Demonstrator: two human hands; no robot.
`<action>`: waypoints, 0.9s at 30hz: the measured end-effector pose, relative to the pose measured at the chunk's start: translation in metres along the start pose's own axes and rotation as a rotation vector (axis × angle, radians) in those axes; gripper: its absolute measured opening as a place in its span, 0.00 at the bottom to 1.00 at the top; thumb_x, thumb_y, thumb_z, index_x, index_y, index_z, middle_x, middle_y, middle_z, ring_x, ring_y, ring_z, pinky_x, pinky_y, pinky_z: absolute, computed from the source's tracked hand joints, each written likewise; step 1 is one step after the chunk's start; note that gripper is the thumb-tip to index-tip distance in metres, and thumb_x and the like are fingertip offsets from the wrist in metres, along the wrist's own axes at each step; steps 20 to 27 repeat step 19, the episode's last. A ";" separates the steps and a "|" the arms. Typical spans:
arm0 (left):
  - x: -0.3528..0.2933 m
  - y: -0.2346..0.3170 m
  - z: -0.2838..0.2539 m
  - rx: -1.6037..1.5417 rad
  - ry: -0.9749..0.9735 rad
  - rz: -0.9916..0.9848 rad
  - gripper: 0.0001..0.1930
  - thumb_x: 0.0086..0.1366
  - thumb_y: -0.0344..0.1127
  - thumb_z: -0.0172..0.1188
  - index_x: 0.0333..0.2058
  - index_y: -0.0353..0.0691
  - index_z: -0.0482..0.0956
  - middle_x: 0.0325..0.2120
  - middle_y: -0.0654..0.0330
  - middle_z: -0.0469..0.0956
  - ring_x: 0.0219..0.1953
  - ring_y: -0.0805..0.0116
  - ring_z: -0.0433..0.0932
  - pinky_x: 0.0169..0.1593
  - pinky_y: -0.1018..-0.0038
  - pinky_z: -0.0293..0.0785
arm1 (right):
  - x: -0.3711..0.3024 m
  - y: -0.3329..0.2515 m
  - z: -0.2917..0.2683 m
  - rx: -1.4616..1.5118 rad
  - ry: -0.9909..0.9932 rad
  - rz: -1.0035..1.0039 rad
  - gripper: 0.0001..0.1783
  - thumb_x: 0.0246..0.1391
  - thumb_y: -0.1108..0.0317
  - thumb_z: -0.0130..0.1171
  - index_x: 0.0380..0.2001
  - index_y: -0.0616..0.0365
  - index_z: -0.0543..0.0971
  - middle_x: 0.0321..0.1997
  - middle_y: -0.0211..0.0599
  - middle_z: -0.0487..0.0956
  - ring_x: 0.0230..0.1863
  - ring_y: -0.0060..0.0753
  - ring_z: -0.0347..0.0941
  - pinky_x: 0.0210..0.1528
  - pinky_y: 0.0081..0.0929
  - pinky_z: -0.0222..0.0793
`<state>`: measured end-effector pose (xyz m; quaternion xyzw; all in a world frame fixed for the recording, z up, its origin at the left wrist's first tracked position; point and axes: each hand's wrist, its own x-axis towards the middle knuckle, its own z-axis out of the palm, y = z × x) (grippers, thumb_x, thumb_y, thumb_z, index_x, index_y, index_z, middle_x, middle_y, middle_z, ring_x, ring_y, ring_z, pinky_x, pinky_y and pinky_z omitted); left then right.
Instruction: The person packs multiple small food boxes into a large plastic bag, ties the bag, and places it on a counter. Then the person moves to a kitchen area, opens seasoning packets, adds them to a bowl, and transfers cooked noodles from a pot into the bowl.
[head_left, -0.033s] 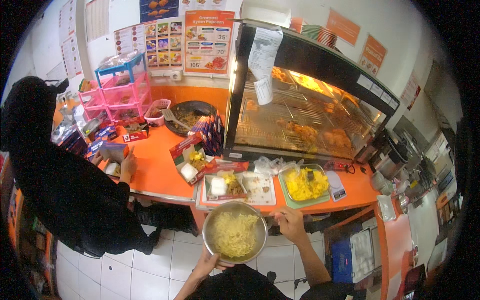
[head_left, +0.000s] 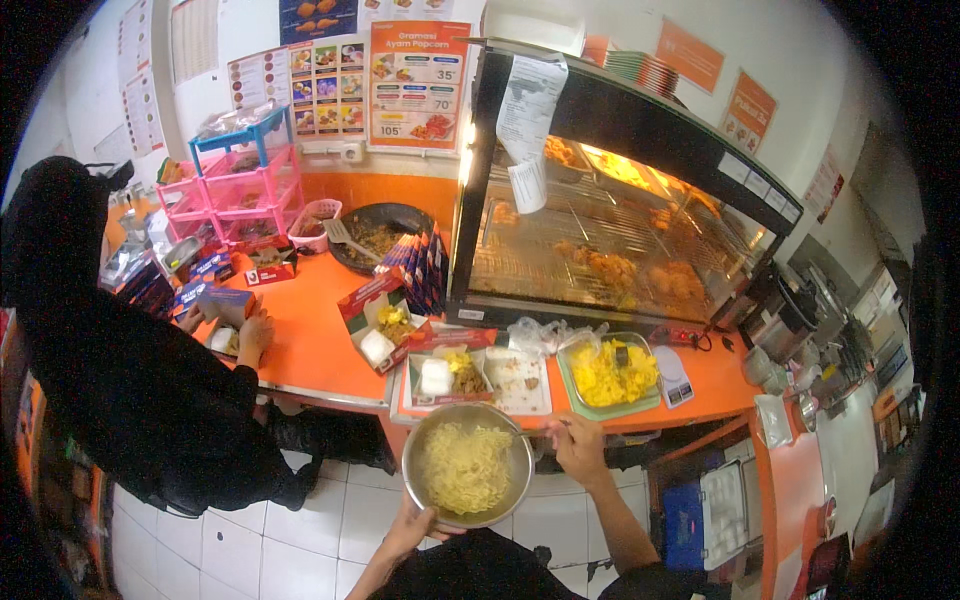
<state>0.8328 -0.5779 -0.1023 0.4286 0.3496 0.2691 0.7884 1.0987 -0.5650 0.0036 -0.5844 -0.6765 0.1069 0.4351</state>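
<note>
In front of me is a round metal bowl (head_left: 410,462) of pale yellow noodles (head_left: 468,470). My left hand (head_left: 415,525) grips its lower left rim, with the thumb over the edge and the other fingers hidden beneath. My right hand (head_left: 580,450) is closed around the thin metal handle of a utensil (head_left: 528,432) at the bowl's right rim; the head of this utensil cannot be made out. Just beyond the bowl, an open meal box (head_left: 410,376) with white rice, yellow egg and brown meat rests on a white tray (head_left: 525,390).
A second filled box (head_left: 355,310) stands tilted farther left. A tray of yellow scrambled egg (head_left: 612,372) and a small scale (head_left: 673,375) lie to the right, below a heated display case (head_left: 600,235). At left, a co-worker (head_left: 120,350) handles a box near a wok (head_left: 375,225).
The bowl and my right hand with the utensil have shifted very slightly left. My left hand keeps its hold on the rim.
</note>
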 end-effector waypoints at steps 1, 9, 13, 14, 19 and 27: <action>0.007 0.007 0.000 0.008 -0.006 0.011 0.34 0.60 0.24 0.33 0.55 0.51 0.20 0.49 0.37 0.58 0.33 0.49 0.76 0.27 0.75 0.78 | 0.005 0.012 0.008 0.075 0.034 0.130 0.17 0.57 0.64 0.42 0.23 0.63 0.74 0.20 0.35 0.74 0.18 0.26 0.70 0.20 0.22 0.64; 0.044 0.015 0.003 -0.030 0.100 0.034 0.34 0.62 0.27 0.35 0.55 0.52 0.21 0.49 0.39 0.58 0.33 0.51 0.76 0.27 0.74 0.77 | 0.033 0.097 0.091 0.676 0.043 0.542 0.24 0.59 0.56 0.36 0.25 0.64 0.73 0.14 0.32 0.71 0.12 0.17 0.64 0.12 0.14 0.59; 0.048 0.029 -0.006 -0.019 0.214 -0.065 0.34 0.63 0.28 0.35 0.56 0.52 0.21 0.49 0.40 0.59 0.32 0.52 0.77 0.27 0.77 0.77 | 0.045 0.081 0.093 0.790 -0.072 0.613 0.25 0.58 0.53 0.37 0.25 0.64 0.73 0.14 0.31 0.70 0.11 0.16 0.63 0.12 0.12 0.58; 0.048 0.029 -0.011 -0.047 0.224 -0.070 0.33 0.63 0.28 0.35 0.56 0.52 0.21 0.49 0.41 0.59 0.32 0.52 0.77 0.27 0.77 0.77 | 0.047 0.078 0.092 0.763 -0.113 0.549 0.25 0.58 0.53 0.37 0.26 0.64 0.73 0.14 0.30 0.70 0.11 0.16 0.63 0.12 0.12 0.57; 0.040 0.034 -0.023 -0.151 0.344 -0.033 0.32 0.62 0.28 0.39 0.58 0.51 0.30 0.47 0.50 0.65 0.27 0.54 0.78 0.21 0.80 0.73 | 0.050 0.065 0.068 0.599 -0.422 0.357 0.23 0.57 0.51 0.38 0.31 0.60 0.74 0.15 0.33 0.72 0.12 0.18 0.66 0.15 0.14 0.62; 0.040 0.034 -0.023 -0.151 0.344 -0.033 0.32 0.62 0.28 0.39 0.58 0.51 0.30 0.47 0.50 0.65 0.27 0.54 0.78 0.21 0.80 0.73 | 0.050 0.065 0.068 0.599 -0.422 0.357 0.23 0.57 0.51 0.38 0.31 0.60 0.74 0.15 0.33 0.72 0.12 0.18 0.66 0.15 0.14 0.62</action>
